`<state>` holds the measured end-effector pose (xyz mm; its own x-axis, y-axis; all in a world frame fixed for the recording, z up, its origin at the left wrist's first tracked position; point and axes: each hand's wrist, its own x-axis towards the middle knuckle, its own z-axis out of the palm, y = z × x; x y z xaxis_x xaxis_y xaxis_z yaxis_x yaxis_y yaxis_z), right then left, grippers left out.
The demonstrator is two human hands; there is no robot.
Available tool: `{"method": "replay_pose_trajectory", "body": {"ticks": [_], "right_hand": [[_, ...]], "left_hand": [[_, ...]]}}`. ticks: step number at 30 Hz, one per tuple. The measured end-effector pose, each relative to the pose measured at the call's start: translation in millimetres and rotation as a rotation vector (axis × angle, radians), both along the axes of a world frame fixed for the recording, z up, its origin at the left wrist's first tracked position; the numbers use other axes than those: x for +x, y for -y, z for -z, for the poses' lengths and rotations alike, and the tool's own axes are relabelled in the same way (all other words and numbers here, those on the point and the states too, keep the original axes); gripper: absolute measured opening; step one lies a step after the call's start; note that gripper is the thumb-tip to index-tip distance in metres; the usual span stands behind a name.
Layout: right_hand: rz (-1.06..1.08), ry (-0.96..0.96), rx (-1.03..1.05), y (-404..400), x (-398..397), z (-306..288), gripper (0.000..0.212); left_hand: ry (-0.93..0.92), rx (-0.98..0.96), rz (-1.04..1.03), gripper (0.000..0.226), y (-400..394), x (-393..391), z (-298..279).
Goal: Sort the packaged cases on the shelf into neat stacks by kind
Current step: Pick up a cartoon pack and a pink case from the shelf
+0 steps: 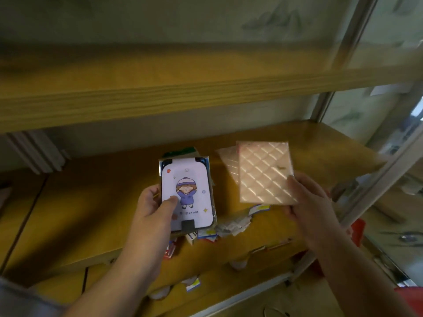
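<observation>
The cartoon case [186, 193], white with a drawn child in a purple hat and coat, lies face up in clear packaging atop a small stack on the wooden shelf [80, 202]. Just right of that stack, a pink quilted case [266, 173] is held tilted above the shelf, overlapping a second pink quilted case [226, 164] lying behind it.

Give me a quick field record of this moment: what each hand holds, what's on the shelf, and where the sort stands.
left hand: holds cartoon case, thumb on its front
right hand: holds pink quilted case by its lower edge
under cartoon case: stack of packaged cases, edges showing
behind pink case: second pink quilted case, resting on shelf
shelf front: loose small packets, unsorted
sort state: two kinds separated, not yet squared up
</observation>
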<state>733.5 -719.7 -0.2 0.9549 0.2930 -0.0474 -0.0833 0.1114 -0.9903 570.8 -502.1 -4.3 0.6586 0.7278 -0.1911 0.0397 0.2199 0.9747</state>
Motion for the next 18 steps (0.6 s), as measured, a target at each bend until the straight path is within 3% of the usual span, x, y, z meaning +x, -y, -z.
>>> {"method": "replay_pose_trajectory", "body": {"ticks": [4,9,18], "right_hand": [[-0.144,0.081,-0.271,-11,71,4,0.023],[-0.293,0.195,-0.433,-35,134,17,0.022],[-0.469,0.368,-0.715,-61,179,24,0.022]], "left_hand": [[-0.026,-0.033,-0.075,0.018,26,31,1],[-0.038,-0.004,-0.193,0.02,54,63,1],[-0.057,-0.013,-0.307,0.025,83,87,-1]]}}
